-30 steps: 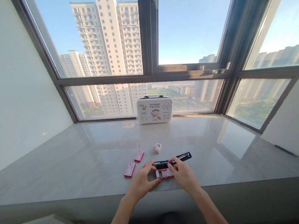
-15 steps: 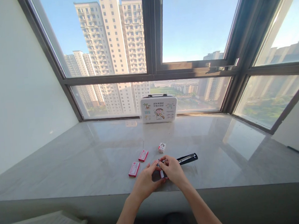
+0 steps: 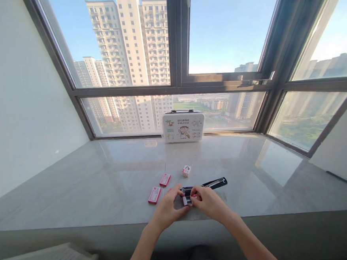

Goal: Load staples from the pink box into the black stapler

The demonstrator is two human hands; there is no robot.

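1. We've got a black stapler point(image 3: 215, 183) lying opened out on the grey sill point(image 3: 105, 178), near the front edge, one end by our L hand point(image 3: 167, 206), long arm pointing off to the R w/ a pale metal strip along it
2. L thumb and fingers stand apart, curved round a red-and-white box point(image 3: 185, 201) whose white end shows btwn them; can't tell if they press on box or stapler
3. Our R hand point(image 3: 206, 201) is over the same box, just in front of the stapler; thumb and forefinger tips come close together, but we can't tell what, if anything, is btwn them
4. Handling, our guess: stapler prob stiff, fairly light w/ a bit of heft, metal smooth so maybe slippery; best held by the sides at the end near our L hand, as the long arm could swing
5. Box looks like thin card: prob light, easy to crush, so we'd take it by the edges w/ a soft pinch; contents hidden from us
6. Farther off: small white box point(image 3: 186, 170) w/ a dark pic, and to its L a far pack point(image 3: 165, 179) and a near pack point(image 3: 154, 195), both red-and-white, lying flat and apart
7. White case point(image 3: 184, 126) w/ cartoon print stands upright at the back by the window point(image 3: 123, 90)
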